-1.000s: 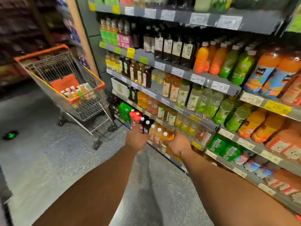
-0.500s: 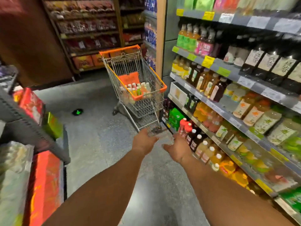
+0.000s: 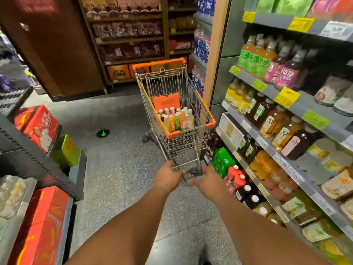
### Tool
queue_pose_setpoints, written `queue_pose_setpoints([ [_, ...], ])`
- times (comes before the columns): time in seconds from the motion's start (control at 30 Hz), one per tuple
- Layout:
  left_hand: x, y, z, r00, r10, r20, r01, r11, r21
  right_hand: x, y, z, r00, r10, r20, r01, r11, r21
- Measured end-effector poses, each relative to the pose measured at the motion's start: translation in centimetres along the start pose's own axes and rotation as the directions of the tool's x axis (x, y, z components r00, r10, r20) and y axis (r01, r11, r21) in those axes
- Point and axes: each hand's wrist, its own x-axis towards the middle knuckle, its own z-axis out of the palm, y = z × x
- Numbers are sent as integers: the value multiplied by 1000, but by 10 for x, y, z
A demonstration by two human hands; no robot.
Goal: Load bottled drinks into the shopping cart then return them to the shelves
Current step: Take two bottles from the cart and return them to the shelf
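Both the left hand [image 3: 168, 176] and the right hand [image 3: 207, 181] reach out empty and loosely spread toward the shopping cart [image 3: 172, 104] ahead (bottled drinks [image 3: 176, 118] in its near end), so each should close squarely on one bottle.

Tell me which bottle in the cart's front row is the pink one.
The pink bottle, second from the right in the shopping cart, between a green bottle and a pale bottle.

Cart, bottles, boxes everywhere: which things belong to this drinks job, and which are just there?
Part of the job: shopping cart; bottles in the cart; drink shelves; left hand; right hand, both empty.

Just there: red boxes; green floor arrow; snack shelves.
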Motion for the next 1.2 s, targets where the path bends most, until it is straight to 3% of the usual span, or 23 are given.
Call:
queue_pose_setpoints([
  [0.27,118,72,23,994,-83,-69,81,996,-33,162,-24,-60,999,-9,39,11,998,-55],
  [0.43,204,94,21,991,-76,-107,74,997,-25,252,-47,-55,992,-19,123,31,995,-94],
  [0.67,342,106,14,982,-169,-85,163,984,-74,376,-80,-43,988,-23,150,39,993,-109],
  [0.77,398,110,11,982,-175,-64,174,985,-21,432,-91,-36,987,-17,160,31,996,-88],
  [0.93,476,109,6,962,-264,-62,262,964,-46,516,-98,-5,969,-7,246,36,993,-115],
  [1.07,551,86,12,916,-387,-109,382,922,-58,608,-102,33,928,110,356,-81,992,-97],
  [1.2,633,59,25,814,-561,-149,565,825,-18,687,-100,89,907,130,401,-95,990,-106],
])
